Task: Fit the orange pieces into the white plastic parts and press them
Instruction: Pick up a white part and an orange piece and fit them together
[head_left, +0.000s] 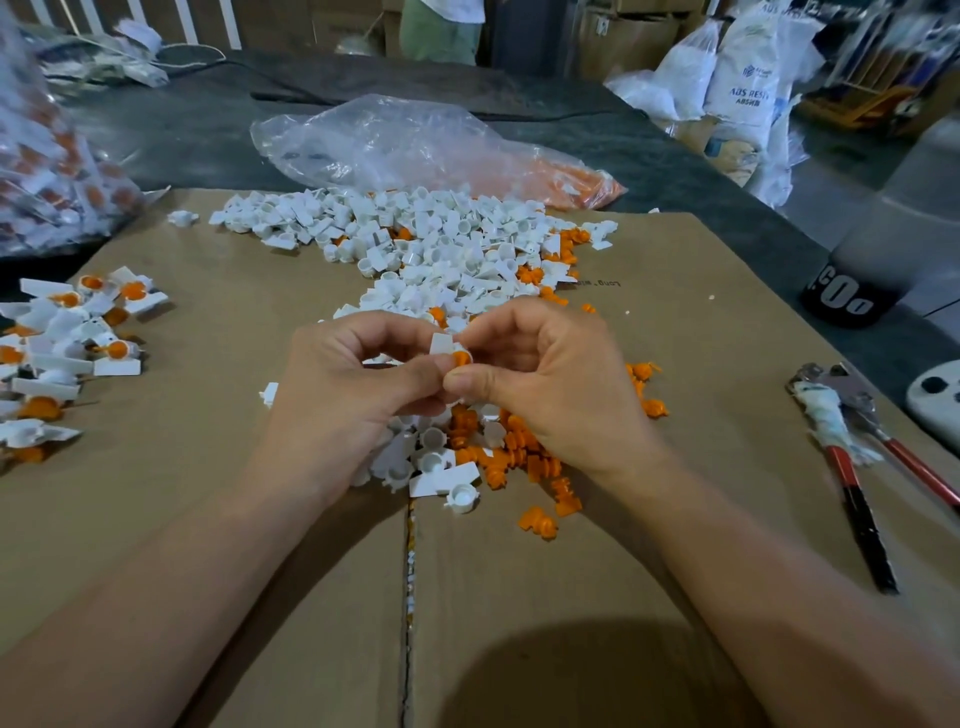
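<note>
Head view: a cardboard sheet is filling the lower frame, with a heap of white parts lying across its upper centre and loose orange pieces lying under the wrists. At centre frame, the left hand is pinching a white part with curled thumb and forefinger, while the right hand, fingers curled, is pinching an orange piece against it.

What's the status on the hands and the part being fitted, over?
Left hand, right hand: both pinching one white part. Orange piece against it, between the thumbs. Loose pile below, nothing blocking.
</note>
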